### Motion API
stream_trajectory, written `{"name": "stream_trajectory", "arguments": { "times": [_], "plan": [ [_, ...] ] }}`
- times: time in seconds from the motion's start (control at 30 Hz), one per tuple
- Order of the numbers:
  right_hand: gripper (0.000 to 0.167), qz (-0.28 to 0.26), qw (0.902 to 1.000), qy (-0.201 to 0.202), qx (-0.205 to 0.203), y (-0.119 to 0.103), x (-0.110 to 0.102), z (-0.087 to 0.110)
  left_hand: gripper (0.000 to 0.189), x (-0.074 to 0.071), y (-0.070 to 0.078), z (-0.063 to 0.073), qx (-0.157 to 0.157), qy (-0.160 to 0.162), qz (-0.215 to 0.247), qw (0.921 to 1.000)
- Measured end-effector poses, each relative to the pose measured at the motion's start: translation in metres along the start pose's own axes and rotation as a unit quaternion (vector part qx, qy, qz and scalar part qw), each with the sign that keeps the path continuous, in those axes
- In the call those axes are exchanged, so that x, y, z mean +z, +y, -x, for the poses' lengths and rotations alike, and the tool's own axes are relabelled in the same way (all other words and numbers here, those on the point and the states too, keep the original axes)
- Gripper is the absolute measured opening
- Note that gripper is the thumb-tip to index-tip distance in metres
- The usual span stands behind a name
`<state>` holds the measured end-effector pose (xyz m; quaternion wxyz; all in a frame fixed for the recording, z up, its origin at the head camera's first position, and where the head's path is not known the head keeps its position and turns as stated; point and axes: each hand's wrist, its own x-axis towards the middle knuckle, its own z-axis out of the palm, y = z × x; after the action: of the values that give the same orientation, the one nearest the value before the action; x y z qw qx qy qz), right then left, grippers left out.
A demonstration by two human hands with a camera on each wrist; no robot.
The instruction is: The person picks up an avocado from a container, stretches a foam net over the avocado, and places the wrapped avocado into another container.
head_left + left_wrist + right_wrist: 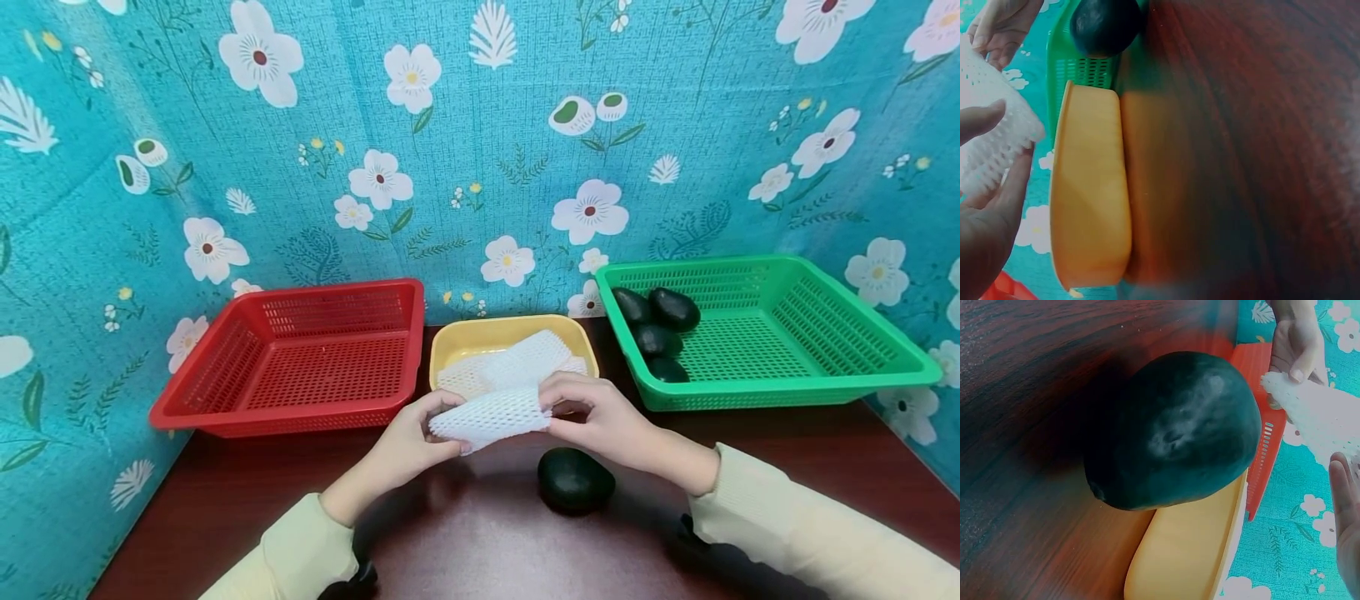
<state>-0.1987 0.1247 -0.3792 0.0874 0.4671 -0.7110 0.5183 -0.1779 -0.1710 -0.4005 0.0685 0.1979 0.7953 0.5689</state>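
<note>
Between both hands is a white foam net sleeve (491, 417), held up in front of the yellow tray (442, 342). My left hand (408, 446) grips its left end, thumb below and fingers above. At its right end my right hand (600, 417) pinches the mesh. In the left wrist view the foam net (997, 137) lies between the thumb and fingers. A dark avocado (574, 481) rests on the table just below the right hand; it looms large in the right wrist view. More white foam nets (532, 358) lie in the yellow tray.
A red basket (330, 375) stands at the left of the dark wooden table (480, 550). On the right, a green basket (787, 387) holds several avocados (660, 337) along its left side. Behind everything hangs a blue flowered cloth (465, 167).
</note>
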Motion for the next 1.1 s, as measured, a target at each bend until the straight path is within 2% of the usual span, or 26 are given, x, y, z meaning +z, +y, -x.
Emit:
{"name": "stream_trajectory", "arguments": {
  "times": [0.1,0.2,0.4,0.57,0.67,0.9,1.1],
  "plan": [
    [0.03,0.01,0.9999,0.0,0.008,0.0,-0.001,0.0,0.052,0.0,0.003,0.0,0.015,-0.002,-0.055,0.9984],
    [0.03,0.016,0.9997,-0.004,0.016,-0.002,-0.001,-0.001,0.058,0.0,0.007,-0.001,0.024,-0.012,-0.088,0.9958],
    [0.026,0.023,0.9993,-0.021,0.021,-0.003,0.001,-0.004,0.069,0.004,0.017,-0.005,0.011,-0.038,-0.091,0.9951],
    [0.027,0.037,0.9988,-0.033,0.005,-0.001,0.003,-0.006,0.06,0.01,0.025,-0.01,0.019,-0.056,-0.089,0.9943],
    [0.026,0.04,0.9983,-0.041,0.005,-0.002,0.003,-0.009,0.052,0.012,0.028,-0.012,0.027,-0.045,-0.085,0.995],
    [0.021,0.059,0.9966,-0.058,-0.003,-0.007,0.001,-0.014,0.031,0.015,0.026,-0.015,0.063,0.005,-0.049,0.9967],
    [0.023,0.085,0.994,-0.068,-0.013,-0.008,-0.002,-0.011,0.023,0.014,0.027,-0.016,0.074,0.038,-0.059,0.9948]
  ]
}}
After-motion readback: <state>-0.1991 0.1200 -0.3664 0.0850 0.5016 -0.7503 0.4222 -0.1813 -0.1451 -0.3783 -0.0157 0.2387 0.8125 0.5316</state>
